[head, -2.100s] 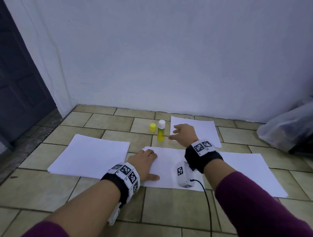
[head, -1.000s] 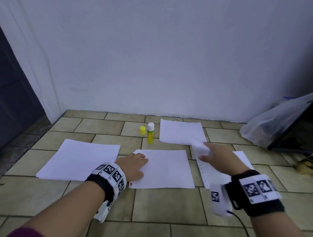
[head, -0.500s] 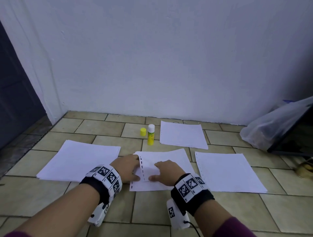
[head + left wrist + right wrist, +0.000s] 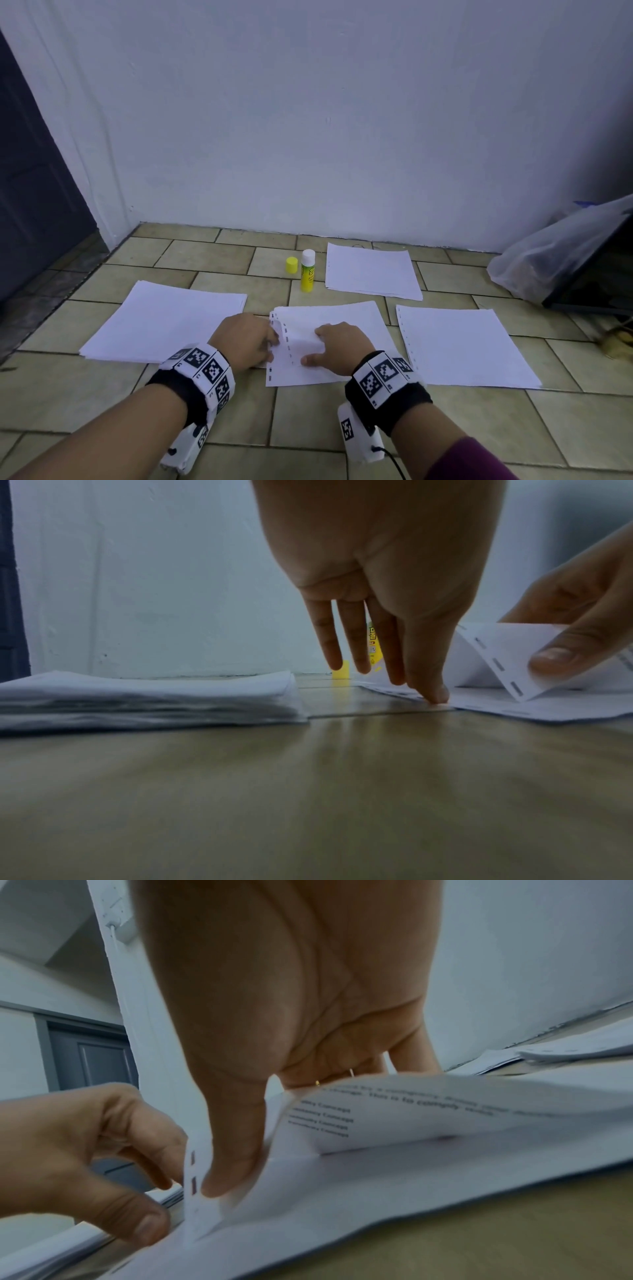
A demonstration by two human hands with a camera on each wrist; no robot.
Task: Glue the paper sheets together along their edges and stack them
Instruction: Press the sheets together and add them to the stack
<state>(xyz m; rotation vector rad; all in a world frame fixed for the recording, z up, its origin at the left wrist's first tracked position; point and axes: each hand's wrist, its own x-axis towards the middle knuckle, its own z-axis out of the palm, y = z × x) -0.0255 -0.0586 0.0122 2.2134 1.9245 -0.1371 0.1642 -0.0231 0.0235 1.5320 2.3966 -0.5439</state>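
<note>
The top sheet (image 4: 301, 337) lies curled over the base sheet (image 4: 342, 315) on the floor, its punched edge running away from the person, just right of the left hand (image 4: 245, 339). That hand, fingers fairly straight, pins the base sheet's punched edge. The right hand (image 4: 337, 347) pinches the top sheet, thumb under the curl, so it is the nearer one (likely to lay edge onto edge).

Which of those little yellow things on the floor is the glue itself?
Look at the foot of the white wall, left of the farthest paper stack. The glue stick stands upright there: the taller yellow tube with a white top, unlike the squat yellow cap beside it.
</note>
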